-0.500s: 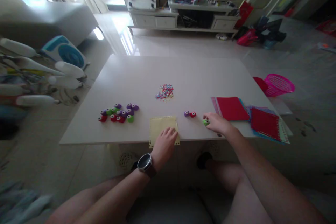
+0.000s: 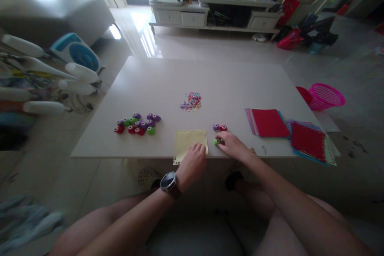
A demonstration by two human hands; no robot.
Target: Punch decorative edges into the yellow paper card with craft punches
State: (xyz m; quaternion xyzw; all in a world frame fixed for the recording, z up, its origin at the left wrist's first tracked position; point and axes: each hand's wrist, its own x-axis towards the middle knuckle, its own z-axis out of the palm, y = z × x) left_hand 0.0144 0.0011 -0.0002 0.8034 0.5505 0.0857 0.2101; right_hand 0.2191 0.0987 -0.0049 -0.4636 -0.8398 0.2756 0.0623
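My left hand (image 2: 194, 162) lies on the right part of a yellow sheet of paper (image 2: 186, 141), its fingers bent and closed against the sheet. Small cut-outs run along the sheet's edges, and its near edge overhangs the table. Just right of the sheet, my right hand (image 2: 232, 145) is closed on a small green craft punch (image 2: 216, 142), partly hidden by the fingers. Behind that hand, a purple craft punch (image 2: 216, 127) and a red craft punch (image 2: 223, 127) stand side by side.
Several purple, green and red punches (image 2: 141, 124) cluster at the left of the white table (image 2: 234, 82). A heap of colourful paper bits (image 2: 192, 101) lies mid-table. At right are stacked coloured sheets (image 2: 270, 123) and punched sheets (image 2: 307, 141). A pink basket (image 2: 326, 97) stands beyond the table's right side.
My right hand has moved left with the green craft punch, closer to the yellow sheet. My left hand stays on the sheet. The whole view has shifted slightly.
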